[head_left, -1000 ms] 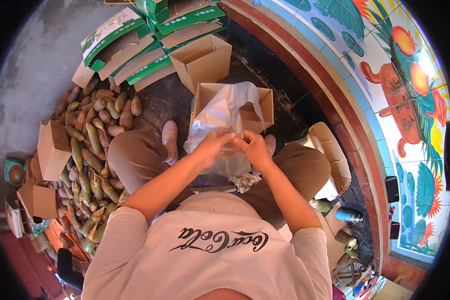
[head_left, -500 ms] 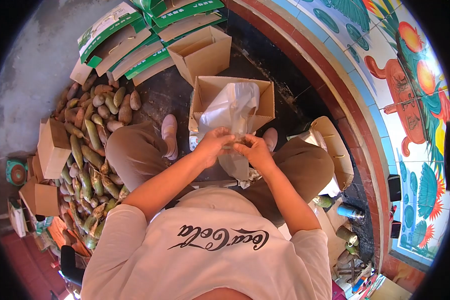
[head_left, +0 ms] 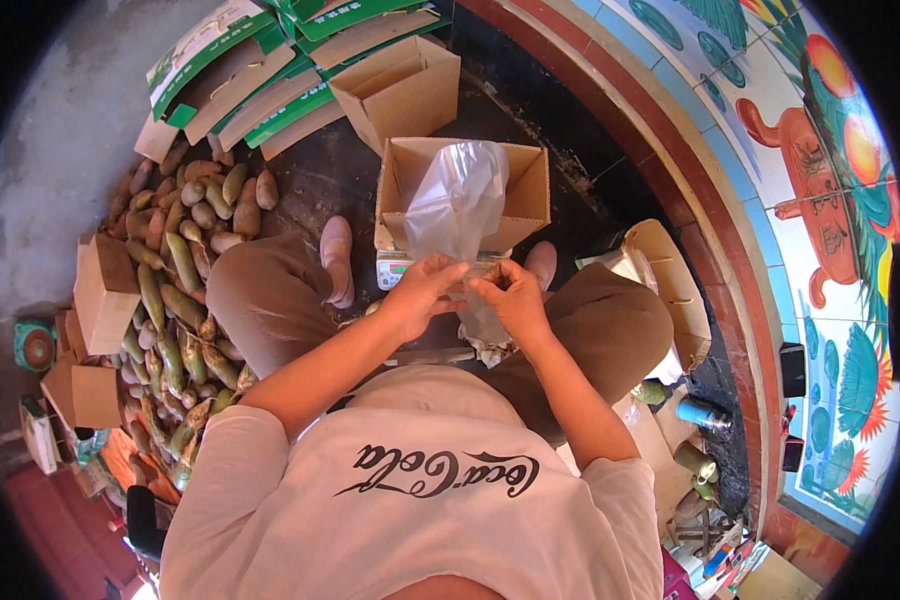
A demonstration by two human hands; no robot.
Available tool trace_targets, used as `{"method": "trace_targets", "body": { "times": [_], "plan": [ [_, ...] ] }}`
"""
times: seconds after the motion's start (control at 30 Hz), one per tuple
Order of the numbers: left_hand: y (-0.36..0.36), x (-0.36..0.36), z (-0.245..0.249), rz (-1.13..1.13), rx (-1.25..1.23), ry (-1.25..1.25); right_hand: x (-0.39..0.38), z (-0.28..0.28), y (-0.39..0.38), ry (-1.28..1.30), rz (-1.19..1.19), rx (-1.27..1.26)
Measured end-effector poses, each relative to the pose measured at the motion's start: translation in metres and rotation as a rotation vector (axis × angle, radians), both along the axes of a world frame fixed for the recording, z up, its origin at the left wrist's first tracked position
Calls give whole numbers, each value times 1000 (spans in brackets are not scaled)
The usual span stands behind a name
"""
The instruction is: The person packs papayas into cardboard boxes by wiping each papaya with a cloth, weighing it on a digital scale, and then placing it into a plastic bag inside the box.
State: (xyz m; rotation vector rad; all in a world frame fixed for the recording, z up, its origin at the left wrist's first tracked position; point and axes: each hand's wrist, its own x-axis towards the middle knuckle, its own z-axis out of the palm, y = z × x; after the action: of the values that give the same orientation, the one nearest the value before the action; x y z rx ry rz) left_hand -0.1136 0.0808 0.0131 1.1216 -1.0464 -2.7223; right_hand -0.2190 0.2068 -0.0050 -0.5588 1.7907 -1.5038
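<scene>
We sit low on the floor (head_left: pixel 340 190) with our knees wide apart. Our left hand (head_left: pixel 422 292) and our right hand (head_left: pixel 515 300) are close together in front of us, between our knees. Both hold the plastic bag (head_left: pixel 460 200). The grip of each hand is pinched tight on the thin bag, thumb against fingers, and the two hands almost touch. The bag is clear and a bit cloudy. From our hands it puffs up and away from us, and its far part hides some of the inside of the cardboard box (head_left: pixel 532 195). A little bit of the bag also hangs down below our hands.

The cardboard box is open at the top and stands on a small scale (head_left: pixel 394 268), just past our hands. One light shoe (head_left: pixel 337 258) is left of the scale and the other shoe (head_left: pixel 542 265) is right of it.

Farther off is another open box (head_left: pixel 400 90), and left of it flat green and white boxes (head_left: pixel 240 75) lie in a heap. On the left side of the floor is a big pile of long brown and green vegetables (head_left: pixel 175 280), with small brown boxes (head_left: pixel 105 290) beside it. On the right a painted tile wall (head_left: pixel 820 170) curves round, and a blue can (head_left: pixel 700 413) lies near it.
</scene>
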Motion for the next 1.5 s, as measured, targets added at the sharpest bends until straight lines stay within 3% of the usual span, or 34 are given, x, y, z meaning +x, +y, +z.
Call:
{"method": "trace_targets", "body": {
  "times": [0.23, 0.43, 0.53, 0.67, 0.7, 0.8, 0.83, 0.87, 0.9, 0.93, 1.0, 1.03, 1.13, 1.17, 1.23, 1.33, 1.4, 1.5],
  "plan": [
    [-3, 3, -7, 12, -25, 49, 8, 5, -2, -122, 12, -35],
    [-12, 13, -18, 59, 22, 149, 2, 13, 1, -671, -192, -218],
    [-18, 21, -14, 140, 67, 273, -8, 6, 5, -670, -255, -223],
    [-36, 34, 4, 154, 148, 370, -4, 28, 5, -508, -40, -137],
    [-37, 36, 10, 154, 146, 377, -4, 27, 4, -452, 115, -129],
    [-36, 38, 23, 197, 149, 403, -13, 33, -5, 357, 295, 196],
    [-40, 44, 23, 208, 180, 451, -30, 30, -6, 714, 157, 238],
    [-45, 51, 24, 215, 211, 496, -69, -12, -4, 942, -104, 252],
    [-52, 60, 24, 191, 149, 439, -93, 12, -1, 561, -290, 18],
    [-64, 71, 25, 167, 83, 387, -136, 0, 1, 287, -596, 143],
    [-86, 95, 20, 123, -42, 270, -147, 46, 3, -175, -773, -170],
    [-91, 99, 16, 70, -83, 186, -147, 60, -2, -121, -765, -208],
    [-81, 81, 20, -34, -1032, -139, -132, 105, -28, 148, -715, -242],
    [-84, 70, 20, 32, -1512, -87, -132, 101, -38, 291, -648, -227],
    [-66, 38, 72, 152, -1816, -62, -120, 101, -57, 463, -502, -243],
    [-36, 0, 127, 146, -1996, 89, -74, 134, -79, 577, -265, -243],
    [-34, -25, 142, 129, -2253, 151, -51, 149, -88, 423, -56, -398],
    [-68, -49, 116, -136, -1994, -186, -52, 157, -83, 527, 19, -321]
  ]
}}
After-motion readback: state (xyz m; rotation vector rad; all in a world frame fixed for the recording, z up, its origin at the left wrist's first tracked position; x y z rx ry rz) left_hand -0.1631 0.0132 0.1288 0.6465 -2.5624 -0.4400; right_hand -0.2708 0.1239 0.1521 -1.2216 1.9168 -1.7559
